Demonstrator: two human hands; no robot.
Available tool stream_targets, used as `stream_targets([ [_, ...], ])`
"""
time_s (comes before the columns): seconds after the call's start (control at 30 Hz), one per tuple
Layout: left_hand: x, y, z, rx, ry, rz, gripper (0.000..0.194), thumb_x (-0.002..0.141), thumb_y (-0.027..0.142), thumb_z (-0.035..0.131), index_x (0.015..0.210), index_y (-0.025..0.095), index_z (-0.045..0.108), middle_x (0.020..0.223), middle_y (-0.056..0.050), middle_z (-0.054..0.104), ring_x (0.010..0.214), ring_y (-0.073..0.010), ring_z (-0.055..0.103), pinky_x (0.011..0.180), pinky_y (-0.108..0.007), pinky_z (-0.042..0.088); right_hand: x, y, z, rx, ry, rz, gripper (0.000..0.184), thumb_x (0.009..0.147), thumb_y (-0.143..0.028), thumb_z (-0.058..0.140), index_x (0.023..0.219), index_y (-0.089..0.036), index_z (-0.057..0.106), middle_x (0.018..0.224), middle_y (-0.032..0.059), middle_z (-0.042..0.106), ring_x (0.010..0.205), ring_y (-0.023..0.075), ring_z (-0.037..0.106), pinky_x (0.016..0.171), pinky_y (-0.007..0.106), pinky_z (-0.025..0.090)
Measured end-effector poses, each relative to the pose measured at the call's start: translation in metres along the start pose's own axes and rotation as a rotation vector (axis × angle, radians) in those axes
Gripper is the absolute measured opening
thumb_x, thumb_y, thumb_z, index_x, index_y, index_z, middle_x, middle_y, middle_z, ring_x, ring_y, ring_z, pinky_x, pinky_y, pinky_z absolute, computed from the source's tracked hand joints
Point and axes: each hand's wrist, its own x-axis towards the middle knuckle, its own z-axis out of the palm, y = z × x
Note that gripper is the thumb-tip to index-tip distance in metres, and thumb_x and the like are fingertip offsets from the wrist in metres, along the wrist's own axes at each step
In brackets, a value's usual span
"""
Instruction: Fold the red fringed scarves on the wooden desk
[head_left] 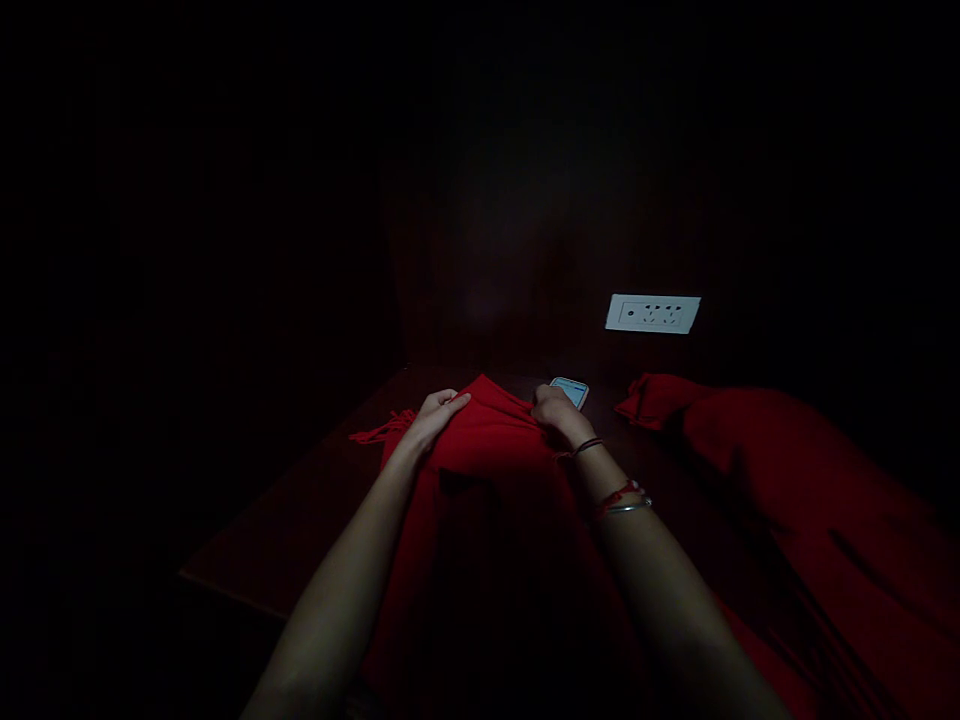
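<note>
A red fringed cloth [487, 435], much like a scarf, stretches between my two hands over a dark tabletop [300, 530]. My left hand [437, 412] pinches its left edge, with the thumb lying on top. On the opposite edge, the fingers of my right hand [556, 410] are closed around gathered fabric. Between them the far edge rises to a point. Loose red strands [384, 429] stick out beyond my left wrist. The near part of the cloth drops into deep shadow, so its lower end is hard to make out.
Just beyond my right hand lies a phone [571, 391] with its screen lit. Another heap of red fabric [750, 440] spreads along the right side. A white socket plate [652, 314] is set in the dark wall behind. Most surroundings are too dark to see.
</note>
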Motion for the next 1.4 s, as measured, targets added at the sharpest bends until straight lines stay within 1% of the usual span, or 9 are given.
stream_targets([
  [0.2,0.006,-0.009,-0.001,0.228,0.158,0.132,0.027,0.065,0.036,0.051,0.051,0.016,0.04,0.049,0.006,0.033,0.048,-0.0072,0.032,0.047,-0.018,0.025,-0.005,0.005,-0.009,0.091,-0.104,-0.031,0.019,0.054,-0.004,0.05,0.069,-0.013,0.059,0.065,0.0034,0.061,0.059,0.0123,0.055,0.043,0.016,0.036],
  [0.4,0.01,-0.016,-0.005,0.305,0.211,0.098,0.026,0.067,0.035,0.049,0.051,0.017,0.04,0.049,0.006,0.033,0.049,-0.008,0.032,0.048,-0.018,0.025,0.001,0.017,0.0,0.7,-0.121,-0.087,0.023,0.057,-0.006,0.044,0.076,-0.014,0.055,0.057,-0.0009,0.057,0.036,0.0051,0.042,0.034,0.015,0.029],
  [0.53,0.011,-0.018,-0.009,0.368,0.271,0.051,0.025,0.069,0.032,0.049,0.052,0.017,0.039,0.049,0.006,0.036,0.05,-0.0091,0.035,0.049,-0.018,0.026,0.008,0.029,0.002,0.846,-0.064,-0.02,0.025,0.067,-0.011,0.043,0.09,-0.016,0.05,0.074,0.0037,0.061,0.044,0.0058,0.048,0.042,0.016,0.037],
  [0.73,0.006,-0.02,-0.004,0.646,0.288,-0.005,0.015,0.073,0.03,0.049,0.064,0.018,0.046,0.06,0.0,0.048,0.06,-0.0152,0.046,0.058,-0.023,0.032,-0.002,0.015,0.004,0.446,-0.241,-0.282,0.057,0.062,-0.027,0.061,0.114,-0.018,0.041,0.114,0.008,0.049,0.098,0.0153,0.049,0.08,0.023,0.039],
  [0.87,0.003,-0.024,-0.003,0.786,0.288,0.023,0.006,0.075,0.024,0.046,0.078,0.018,0.046,0.072,-0.005,0.052,0.069,-0.0194,0.05,0.063,-0.026,0.034,0.001,-0.005,0.032,0.22,-0.045,-0.268,0.065,0.058,-0.012,0.062,0.119,-0.017,0.038,0.12,0.0088,0.044,0.107,0.0184,0.043,0.088,0.025,0.033],
  [1.07,-0.001,-0.015,0.001,0.846,0.325,0.226,0.012,0.079,0.017,0.039,0.089,0.018,0.045,0.088,-0.007,0.052,0.084,-0.0187,0.049,0.073,-0.026,0.036,0.017,0.002,0.05,0.432,0.159,-0.061,0.046,0.073,-0.019,0.049,0.116,-0.014,0.037,0.113,0.0089,0.049,0.099,0.0135,0.049,0.079,0.021,0.038],
  [1.17,-0.003,-0.011,0.003,0.934,0.323,0.232,0.02,0.083,0.021,0.032,0.097,0.019,0.045,0.098,-0.009,0.049,0.09,-0.0198,0.048,0.075,-0.029,0.036,0.017,-0.001,0.045,0.199,0.152,-0.116,0.055,0.073,-0.022,0.051,0.123,-0.013,0.029,0.107,0.0127,0.052,0.097,0.0185,0.05,0.079,0.027,0.038],
  [1.3,-0.006,-0.011,0.005,1.13,0.131,0.002,0.025,0.081,0.021,0.034,0.1,0.017,0.05,0.109,-0.014,0.046,0.099,-0.0265,0.044,0.078,-0.038,0.036,0.0,-0.018,0.045,-0.207,0.203,-0.187,0.061,0.075,-0.021,0.048,0.129,-0.02,0.02,0.121,0.0167,0.039,0.108,0.0274,0.039,0.084,0.041,0.032],
  [1.4,-0.009,-0.012,0.009,1.193,0.114,0.127,0.035,0.082,0.022,0.03,0.113,0.015,0.045,0.129,-0.013,0.03,0.117,-0.0269,0.027,0.09,-0.039,0.027,-0.019,-0.021,0.053,-0.268,0.353,-0.361,0.055,0.082,-0.03,0.034,0.132,-0.023,0.012,0.134,0.0111,0.021,0.12,0.0256,0.019,0.094,0.043,0.018],
])
